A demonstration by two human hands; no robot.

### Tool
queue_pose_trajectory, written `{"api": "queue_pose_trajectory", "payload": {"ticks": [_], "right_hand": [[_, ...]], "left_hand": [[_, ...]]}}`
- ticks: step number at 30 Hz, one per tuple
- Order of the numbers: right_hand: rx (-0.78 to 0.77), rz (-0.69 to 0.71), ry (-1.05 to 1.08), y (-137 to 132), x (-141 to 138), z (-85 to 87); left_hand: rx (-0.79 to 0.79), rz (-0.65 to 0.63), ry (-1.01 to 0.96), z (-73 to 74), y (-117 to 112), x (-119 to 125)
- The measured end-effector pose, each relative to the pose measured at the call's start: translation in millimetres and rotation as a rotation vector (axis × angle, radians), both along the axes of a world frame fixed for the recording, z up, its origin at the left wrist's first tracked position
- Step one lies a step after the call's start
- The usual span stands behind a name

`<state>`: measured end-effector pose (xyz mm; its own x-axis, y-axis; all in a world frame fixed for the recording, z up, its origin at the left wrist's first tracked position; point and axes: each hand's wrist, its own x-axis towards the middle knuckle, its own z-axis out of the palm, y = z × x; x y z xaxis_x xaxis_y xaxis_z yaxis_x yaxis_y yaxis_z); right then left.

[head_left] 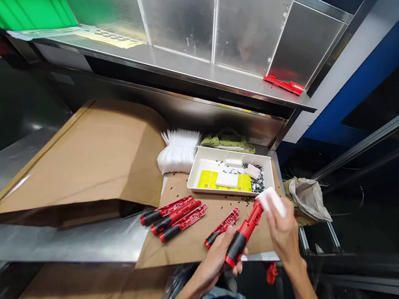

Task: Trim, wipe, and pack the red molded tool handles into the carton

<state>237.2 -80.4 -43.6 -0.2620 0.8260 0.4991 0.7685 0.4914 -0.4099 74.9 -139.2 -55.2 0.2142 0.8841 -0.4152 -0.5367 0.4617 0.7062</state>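
Note:
My left hand [222,257] is closed around the black grip of a red and black plastic housing [243,233], which tilts up to the right. My right hand [283,224] pinches a white pad [274,202] against the housing's upper end. On the brown cardboard [190,244], just beyond my left hand, lies another red housing piece [222,227]. Farther left, several red and black housings [179,214] lie side by side. Behind my hands stands a white tray [191,173] with a yellow label sheet, white blocks and many small black bits.
A stack of white sheets [179,150] stands behind the tray's left end. A large brown cardboard box [83,158] fills the left bench. On the steel shelf above lie a red part [284,85] and a green bin [11,15]. An opened bag [307,198] hangs at right.

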Motion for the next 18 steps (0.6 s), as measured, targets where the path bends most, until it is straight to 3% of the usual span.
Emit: {"api": "queue_pose_trajectory", "payload": {"ticks": [2,5,10,14,18], "right_hand": [[0.013,-0.004,-0.002,2,6,4.2],[-0.008,0.168,-0.030,-6,12,3.8],[0.059,0.067,0.032,-5,27,4.0],[0.002,0.209,-0.002,-5,35,5.2],[0.049,0.029,0.069,-10,38,2.5]], "left_hand": [[0.010,-0.020,-0.060,2.7,0,3],[-0.046,-0.022,-0.223,5.4,-1,1],[-0.286,-0.284,-0.727,7.0,2,-3],[-0.373,-0.335,-1.003,1.5,7,2],[-0.368,-0.383,-1.068,-7.3,7,8]]}}
